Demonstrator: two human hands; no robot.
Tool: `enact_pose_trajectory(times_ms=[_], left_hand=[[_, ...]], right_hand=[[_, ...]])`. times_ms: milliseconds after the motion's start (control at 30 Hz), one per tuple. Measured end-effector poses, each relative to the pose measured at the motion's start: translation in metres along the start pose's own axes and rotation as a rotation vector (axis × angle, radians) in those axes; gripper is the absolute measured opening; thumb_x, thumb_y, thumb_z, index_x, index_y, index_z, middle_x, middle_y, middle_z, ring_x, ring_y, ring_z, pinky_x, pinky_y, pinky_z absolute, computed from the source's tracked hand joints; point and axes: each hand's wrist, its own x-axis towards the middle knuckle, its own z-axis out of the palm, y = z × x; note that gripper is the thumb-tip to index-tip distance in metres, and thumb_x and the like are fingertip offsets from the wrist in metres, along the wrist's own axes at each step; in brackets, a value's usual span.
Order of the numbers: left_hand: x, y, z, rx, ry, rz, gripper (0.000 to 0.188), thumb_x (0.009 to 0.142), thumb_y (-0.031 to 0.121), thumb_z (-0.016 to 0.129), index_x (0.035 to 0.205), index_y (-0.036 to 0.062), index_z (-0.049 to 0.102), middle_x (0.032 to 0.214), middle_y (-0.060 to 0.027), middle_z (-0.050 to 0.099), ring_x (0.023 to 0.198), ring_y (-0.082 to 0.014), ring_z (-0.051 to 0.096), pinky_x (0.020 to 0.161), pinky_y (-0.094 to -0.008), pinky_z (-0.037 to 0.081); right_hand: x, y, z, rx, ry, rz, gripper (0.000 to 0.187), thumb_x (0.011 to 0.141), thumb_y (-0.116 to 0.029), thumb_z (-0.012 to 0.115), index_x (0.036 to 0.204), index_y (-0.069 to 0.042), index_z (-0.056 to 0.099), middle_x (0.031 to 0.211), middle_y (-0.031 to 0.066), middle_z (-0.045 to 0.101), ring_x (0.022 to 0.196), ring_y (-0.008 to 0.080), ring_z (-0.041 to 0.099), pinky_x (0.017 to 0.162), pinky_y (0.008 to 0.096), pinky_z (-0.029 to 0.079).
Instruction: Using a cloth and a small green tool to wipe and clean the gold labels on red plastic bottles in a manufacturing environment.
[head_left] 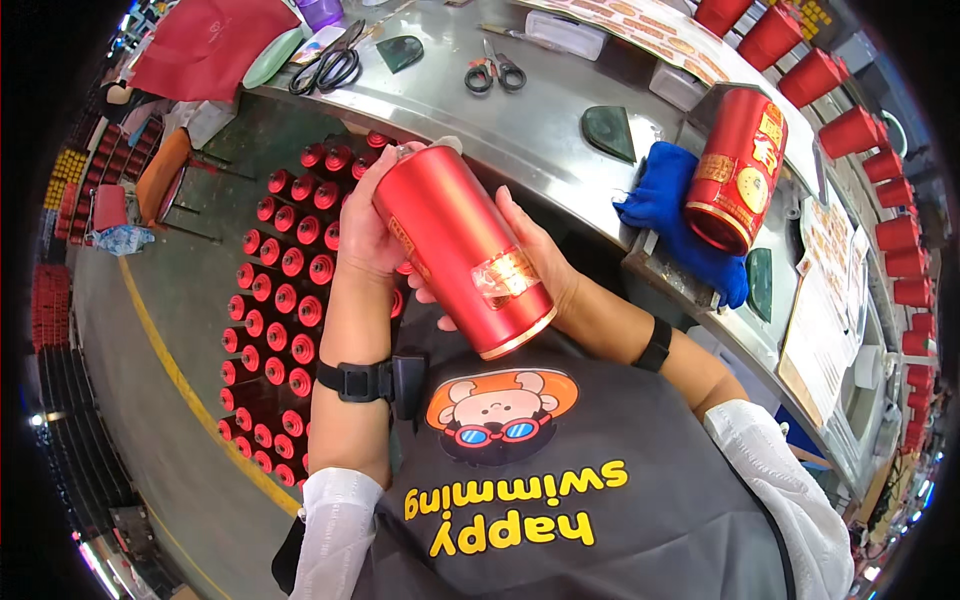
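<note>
A red metallic cylindrical canister (455, 235) with a gold-trimmed rim hangs tilted above my lap, its lower end toward me. My left hand (368, 225) wraps around its upper left end. My right hand (545, 260) supports it from the right, thumb along the side; fingertips show at the canister's left edge, the rest hidden beneath. A shiny gold-and-red decal (503, 277) sits on the lower side. On the right, a second red canister (735, 170) with gold decals lies on a blue cloth (665, 190) at the table's edge.
The metal table (540, 150) holds scissors (493, 75), black-handled scissors (335, 70), green scraper pieces (608, 133) and decal sheets (825, 290). Rows of red canisters (285, 300) stand on the floor to the left. An orange chair (165, 175) is farther left; more red canisters (855, 130) line the right.
</note>
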Motion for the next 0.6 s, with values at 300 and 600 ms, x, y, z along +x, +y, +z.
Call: enact_pose_trajectory(times_ms=[300, 600], left_hand=[[-0.013, 0.035, 0.019, 0.194, 0.364, 0.136, 0.027, 0.092, 0.026, 0.062, 0.098, 0.0004, 0.063, 0.094, -0.0109, 0.068, 0.084, -0.0210, 0.066, 0.077, -0.0357, 0.054], [-0.025, 0.056, 0.026, 0.359, 0.355, 0.174, 0.027, 0.091, 0.027, 0.065, 0.098, 0.0018, 0.063, 0.093, -0.0104, 0.068, 0.085, -0.0209, 0.066, 0.079, -0.0357, 0.054]], right_hand=[[-0.011, 0.006, 0.009, -0.446, 0.196, -0.179, 0.069, 0.098, -0.056, 0.031, 0.143, -0.003, 0.034, 0.141, 0.0167, 0.045, 0.125, 0.0269, 0.051, 0.104, 0.0447, 0.042], [-0.012, 0.013, 0.008, -0.601, 0.150, -0.229, 0.062, 0.099, -0.048, 0.039, 0.145, -0.006, 0.030, 0.143, 0.0105, 0.043, 0.128, 0.0222, 0.048, 0.107, 0.0422, 0.040]])
